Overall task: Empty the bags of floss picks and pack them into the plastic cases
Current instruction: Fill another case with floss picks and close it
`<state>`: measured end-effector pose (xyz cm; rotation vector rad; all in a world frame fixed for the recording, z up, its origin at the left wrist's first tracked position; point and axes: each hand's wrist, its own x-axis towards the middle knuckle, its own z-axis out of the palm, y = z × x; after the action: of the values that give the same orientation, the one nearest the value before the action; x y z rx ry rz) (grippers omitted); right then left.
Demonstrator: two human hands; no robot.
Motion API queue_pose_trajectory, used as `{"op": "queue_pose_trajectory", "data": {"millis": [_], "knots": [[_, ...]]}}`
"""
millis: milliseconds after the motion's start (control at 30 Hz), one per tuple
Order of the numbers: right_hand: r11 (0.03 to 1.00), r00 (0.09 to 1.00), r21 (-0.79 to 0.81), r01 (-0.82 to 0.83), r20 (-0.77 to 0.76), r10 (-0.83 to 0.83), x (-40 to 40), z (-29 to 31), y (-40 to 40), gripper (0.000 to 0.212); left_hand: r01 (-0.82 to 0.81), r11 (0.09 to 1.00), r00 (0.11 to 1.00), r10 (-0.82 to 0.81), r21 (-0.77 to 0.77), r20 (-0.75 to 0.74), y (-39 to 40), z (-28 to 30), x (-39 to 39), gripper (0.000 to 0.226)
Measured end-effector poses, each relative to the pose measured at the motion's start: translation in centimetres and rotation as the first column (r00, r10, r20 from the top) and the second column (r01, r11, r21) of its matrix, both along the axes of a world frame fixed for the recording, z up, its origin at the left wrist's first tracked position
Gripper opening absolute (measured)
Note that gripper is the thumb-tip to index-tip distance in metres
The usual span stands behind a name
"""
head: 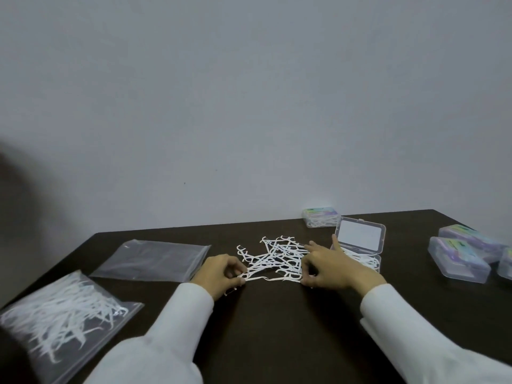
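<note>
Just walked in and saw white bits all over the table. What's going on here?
A person in white sleeves is sorting floss picks. Both hands work at a loose pile in the middle of the table: the left hand pinches a few picks, and the right hand gathers picks beside an open case that already holds some. An empty bag and a full bag lie to the left. Closed cases sit to the right.

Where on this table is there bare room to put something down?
Bare table lies between the two sleeves, near the front edge, and behind the empty bag toward the wall. It is crowded around the loose floss picks, the open case and the closed cases at the right.
</note>
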<state>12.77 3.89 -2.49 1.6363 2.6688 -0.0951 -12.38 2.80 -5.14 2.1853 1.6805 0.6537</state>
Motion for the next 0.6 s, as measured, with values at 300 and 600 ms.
{"op": "queue_pose_trajectory", "data": {"millis": [300,600], "knots": [[0.992,0.985,0.115,-0.049,-0.159,0.067,-0.8,-0.8,1.0,0.007,0.054,0.997,0.957,-0.069,0.062,0.28,0.9,-1.0,1.5,0.021],[0.993,0.976,0.111,0.044,-0.217,-0.019,-0.6,-1.1,0.9,0.046,0.128,0.986,0.97,-0.102,-0.105,0.222,1.2,0.3,-0.9,0.045]]}}
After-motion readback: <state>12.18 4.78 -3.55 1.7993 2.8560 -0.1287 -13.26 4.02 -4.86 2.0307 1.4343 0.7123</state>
